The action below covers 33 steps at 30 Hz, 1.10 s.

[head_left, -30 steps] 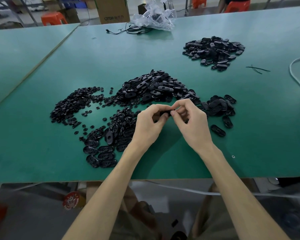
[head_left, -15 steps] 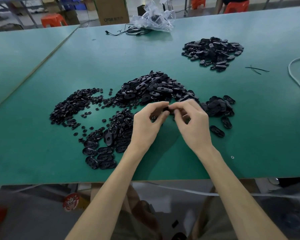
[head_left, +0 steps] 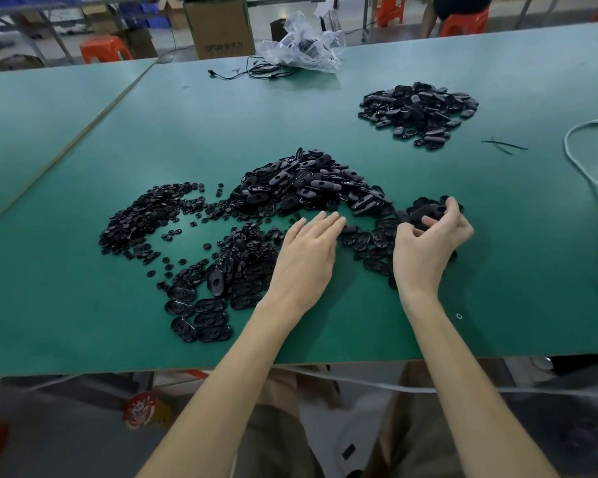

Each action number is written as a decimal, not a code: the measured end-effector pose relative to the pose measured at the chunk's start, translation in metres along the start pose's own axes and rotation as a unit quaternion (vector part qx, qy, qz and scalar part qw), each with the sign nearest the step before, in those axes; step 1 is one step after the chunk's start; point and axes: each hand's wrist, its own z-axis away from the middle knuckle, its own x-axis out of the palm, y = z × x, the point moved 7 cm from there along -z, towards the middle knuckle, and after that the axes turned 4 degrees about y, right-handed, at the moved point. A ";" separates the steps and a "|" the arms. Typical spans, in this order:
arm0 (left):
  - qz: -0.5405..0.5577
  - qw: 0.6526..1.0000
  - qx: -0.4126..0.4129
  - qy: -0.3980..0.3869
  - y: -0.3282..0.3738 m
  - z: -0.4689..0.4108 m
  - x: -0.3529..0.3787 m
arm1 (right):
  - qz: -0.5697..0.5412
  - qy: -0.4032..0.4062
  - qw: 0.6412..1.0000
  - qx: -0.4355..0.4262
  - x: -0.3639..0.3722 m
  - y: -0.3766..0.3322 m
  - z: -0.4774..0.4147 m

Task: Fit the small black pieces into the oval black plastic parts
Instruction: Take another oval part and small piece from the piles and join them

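Head view: the left hand (head_left: 308, 257) lies low over the green worktop (head_left: 325, 115), its fingers (head_left: 325, 222) straight and together, holding nothing, tips pointing at the near edge of the central heap of oval black plastic parts (head_left: 308, 184). The right hand (head_left: 425, 246) is out to the right, its fingers curled over a small cluster of ovals (head_left: 425, 210). Whether they grip a part or have let one go cannot be told, as black parts lie directly behind them. The small black pieces (head_left: 142, 219) lie spread to the left of the heap, well apart from both hands. A further pile of ovals (head_left: 418, 112) sits at the far right. Step in hand, as judged: between cycles, one part being laid aside and the next being fetched. The next move calls for one oval and one small piece to be picked and brought together in front of the body. Half a second ago both hands met at the centre, pinching one part between them. They have since separated.
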 end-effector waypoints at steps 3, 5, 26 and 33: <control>-0.012 1.000 -0.005 -0.001 0.000 0.001 0.002 | -0.006 0.001 1.000 0.001 -0.001 -0.001 0.001; -0.007 1.000 -0.006 0.021 0.000 0.001 -0.003 | -0.009 0.003 1.000 0.004 -0.003 -0.001 0.001; 0.122 0.988 -0.021 0.087 0.000 0.000 -0.013 | 0.148 -0.241 0.927 -0.245 0.042 -0.028 0.033; -0.104 0.974 -0.153 0.131 -0.015 0.005 -0.023 | 0.110 -0.217 0.950 -0.196 0.034 -0.025 0.027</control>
